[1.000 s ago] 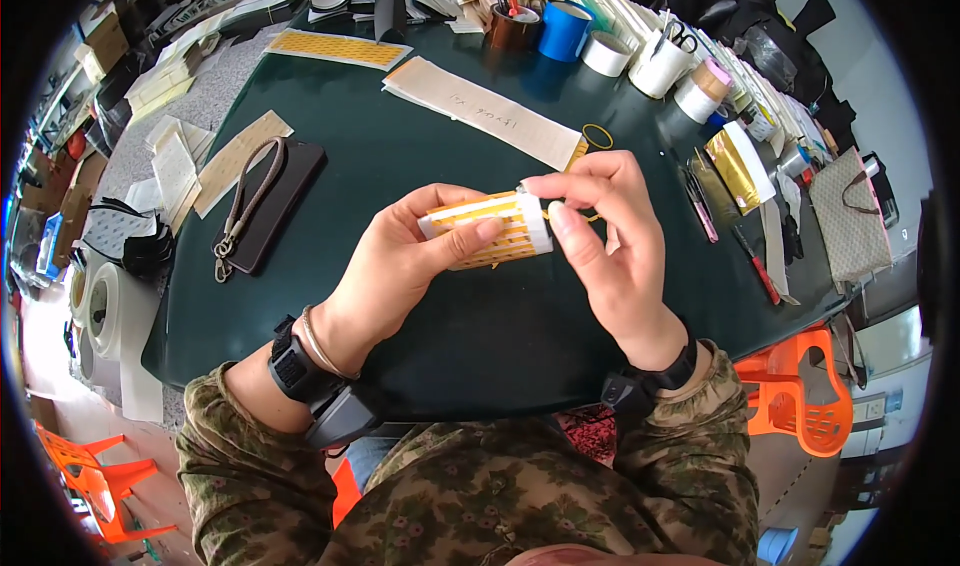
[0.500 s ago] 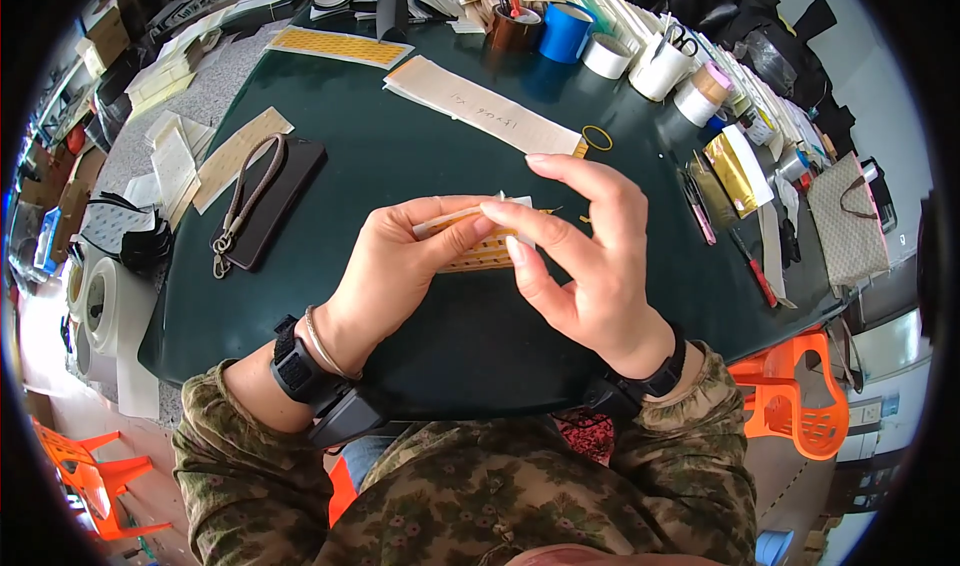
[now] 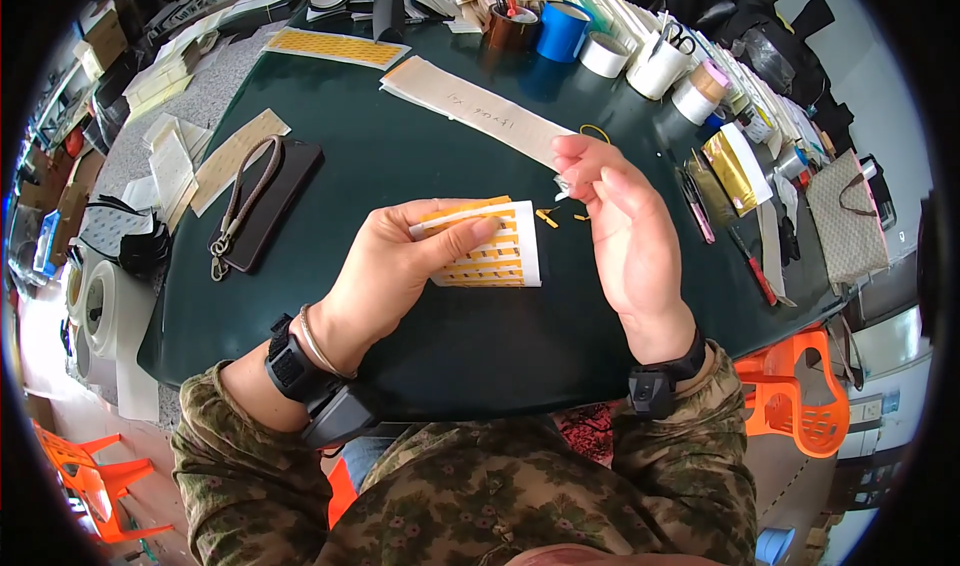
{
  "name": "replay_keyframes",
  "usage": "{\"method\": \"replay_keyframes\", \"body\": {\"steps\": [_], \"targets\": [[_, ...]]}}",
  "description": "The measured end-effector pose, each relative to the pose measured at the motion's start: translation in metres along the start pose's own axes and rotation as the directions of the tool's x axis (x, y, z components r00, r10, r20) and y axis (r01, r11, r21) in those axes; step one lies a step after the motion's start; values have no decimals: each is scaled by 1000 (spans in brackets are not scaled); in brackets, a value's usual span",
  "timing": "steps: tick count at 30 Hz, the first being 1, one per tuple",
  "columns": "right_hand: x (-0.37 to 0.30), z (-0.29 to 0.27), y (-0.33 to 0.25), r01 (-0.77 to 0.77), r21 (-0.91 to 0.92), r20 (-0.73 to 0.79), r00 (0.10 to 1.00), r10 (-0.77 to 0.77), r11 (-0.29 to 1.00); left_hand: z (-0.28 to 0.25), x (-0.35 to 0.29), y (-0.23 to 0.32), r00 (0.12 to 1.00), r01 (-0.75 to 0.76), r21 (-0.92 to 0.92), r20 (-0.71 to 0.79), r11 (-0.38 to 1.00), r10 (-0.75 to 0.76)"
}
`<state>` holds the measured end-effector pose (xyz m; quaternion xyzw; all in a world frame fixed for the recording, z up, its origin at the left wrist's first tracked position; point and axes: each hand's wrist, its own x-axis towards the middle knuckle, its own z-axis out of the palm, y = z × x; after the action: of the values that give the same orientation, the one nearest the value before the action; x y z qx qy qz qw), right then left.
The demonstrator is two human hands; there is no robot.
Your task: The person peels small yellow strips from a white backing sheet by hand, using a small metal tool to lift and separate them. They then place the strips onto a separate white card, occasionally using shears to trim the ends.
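Observation:
My left hand (image 3: 385,256) is closed on a sheet of yellow strips (image 3: 490,258) on white backing, which looks folded over at the top. My thumb presses on its face, and a bare white margin runs down its right side. To the right of the sheet, my right hand (image 3: 630,236) is raised with the fingers bent. A small whitish scrap (image 3: 562,188) shows at its fingertips; its exact kind is unclear. Little yellow bits (image 3: 547,219) lie on the dark green table (image 3: 440,356) between the two hands.
A long cream paper strip (image 3: 480,111) with handwriting and a yellow rubber band (image 3: 596,132) lie beyond my hands. A dark phone (image 3: 275,211) with a strap is at left. Tape rolls (image 3: 563,32) line the back; a red-handled tool (image 3: 757,274) lies at right.
My right hand has moved right, away from the sheet, with a whitish scrap at its fingertips. More of the sheet's face and white margin now shows. My left hand has stayed nearly in place.

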<state>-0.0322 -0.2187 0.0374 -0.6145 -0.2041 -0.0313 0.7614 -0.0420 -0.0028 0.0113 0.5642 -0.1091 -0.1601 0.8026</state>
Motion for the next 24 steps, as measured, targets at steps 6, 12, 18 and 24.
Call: {"method": "replay_keyframes", "body": {"steps": [6, 12, 18, 24], "targets": [[-6, 11, 2, 208, -488, 108, 978, -177, 848, 2, -1, -2, 999, -33, 47, 2, 998, 33], [-8, 15, 5, 408, -628, 294, 913, -283, 663, 5, -3, -2, 997, -71, 154, 33, 986, 67], [-11, 18, 2, 391, -676, 318, 919, -231, 625, 5, -7, -1, 977, -195, 546, 32, 815, 212], [-14, 21, 2, 309, -668, 292, 946, -144, 677, 7, -8, 2, 959, -246, 654, 58, 716, 276]]}}
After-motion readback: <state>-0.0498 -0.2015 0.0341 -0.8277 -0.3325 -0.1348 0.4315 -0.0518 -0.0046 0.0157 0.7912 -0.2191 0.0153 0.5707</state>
